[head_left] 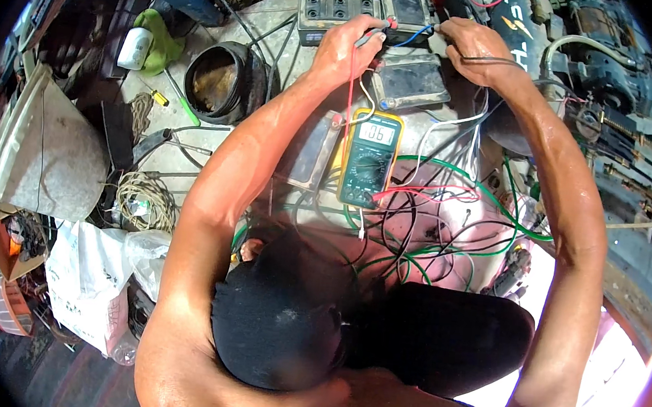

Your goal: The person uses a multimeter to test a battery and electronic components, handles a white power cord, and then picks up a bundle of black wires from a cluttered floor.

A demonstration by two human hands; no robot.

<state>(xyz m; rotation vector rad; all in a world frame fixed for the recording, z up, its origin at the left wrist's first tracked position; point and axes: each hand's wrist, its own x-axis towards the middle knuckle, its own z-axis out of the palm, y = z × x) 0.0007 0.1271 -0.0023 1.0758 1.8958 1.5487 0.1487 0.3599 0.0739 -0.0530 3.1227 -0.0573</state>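
My left hand [346, 50] is closed round a slim test probe [370, 35], its tip at the red terminal of a dusty dark battery [404, 7]. A thin red lead runs down from that hand. At the battery's right corner, the fingers of my right hand [477, 50] are pinched together; what they hold is too small to make out. A dark cable crosses the back of this hand. Between my forearms lies a yellow-edged digital multimeter [370, 161] with a lit display. A second flat battery [412, 82] sits above it, and another dusty battery [311, 150] is to its left.
Tangled green, black, white and red wires [422, 242] spread below the multimeter. A round black container [217, 80], a green-handled screwdriver [184, 104] and coiled cord [146, 201] lie left. A white plastic bag [90, 277] is lower left. Machinery [605, 57] stands at right.
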